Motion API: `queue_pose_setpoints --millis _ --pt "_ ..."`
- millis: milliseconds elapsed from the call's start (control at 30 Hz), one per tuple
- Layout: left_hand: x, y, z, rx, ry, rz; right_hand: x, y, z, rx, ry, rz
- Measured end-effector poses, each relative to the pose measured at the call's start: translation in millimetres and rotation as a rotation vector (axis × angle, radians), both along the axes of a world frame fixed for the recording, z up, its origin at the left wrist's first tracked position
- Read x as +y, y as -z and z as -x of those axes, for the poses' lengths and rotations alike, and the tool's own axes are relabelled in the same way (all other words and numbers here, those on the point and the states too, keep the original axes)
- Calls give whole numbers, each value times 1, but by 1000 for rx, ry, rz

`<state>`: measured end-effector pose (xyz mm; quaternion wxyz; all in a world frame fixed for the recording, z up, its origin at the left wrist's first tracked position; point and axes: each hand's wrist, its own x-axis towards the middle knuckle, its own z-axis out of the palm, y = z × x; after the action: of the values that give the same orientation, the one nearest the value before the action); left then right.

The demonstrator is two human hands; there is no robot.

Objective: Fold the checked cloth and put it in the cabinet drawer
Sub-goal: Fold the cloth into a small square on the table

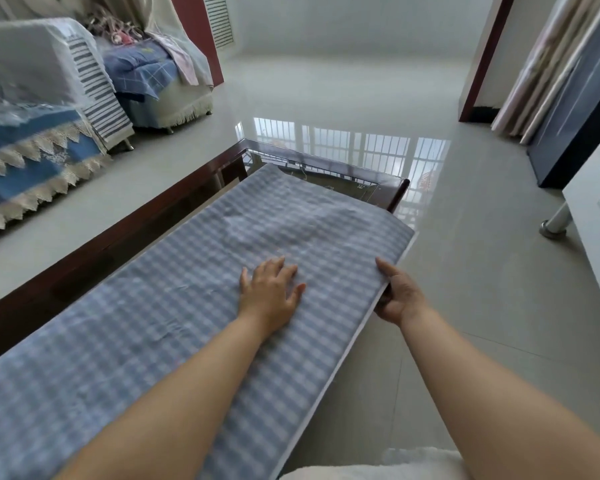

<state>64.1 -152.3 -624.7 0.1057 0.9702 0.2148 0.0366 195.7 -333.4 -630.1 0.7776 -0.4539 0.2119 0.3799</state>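
The checked cloth (174, 327), a soft woven fabric in pale blue and white squares, lies spread as a long band across the middle and lower left of the frame. It covers most of a low table (94, 251) with a dark, polished wooden frame and a glass top that shows at the far end. Faint creases ripple its surface near the centre.

The left hand (270, 292) rests flat on the cloth, palm down, fingers spread wide, gripping nothing. The right hand (397, 295) has closed on the cloth's right edge where it overhangs the table, thumb on top and fingers curled beneath, the white underside showing along that edge.

Glossy pale floor tiles (465, 306) mirror a barred window at centre frame. At the right edge stands a white cabinet (593, 216) with a metal handle and a round metal leg. In the upper left sit sofas (32, 147) draped in blue covers with lace trim and fringed fabric.
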Motion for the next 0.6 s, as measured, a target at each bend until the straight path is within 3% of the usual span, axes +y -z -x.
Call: queue_pose_setpoints --millis 133,233,333,433,600 --pt "-48 1 42 229 79 -37 -2 -35 2 -117 -83 61" --pt "-63 5 68 333 103 -6 9 -59 8 -284 -201 327" --pt "-56 -2 88 315 66 121 32 -90 23 -548 -338 579" --pt "-49 -27 114 48 -112 531 60 -134 69 -836 -516 588" --pt "-11 -62 206 -556 -493 1567 93 -168 201 -1491 -1017 691"
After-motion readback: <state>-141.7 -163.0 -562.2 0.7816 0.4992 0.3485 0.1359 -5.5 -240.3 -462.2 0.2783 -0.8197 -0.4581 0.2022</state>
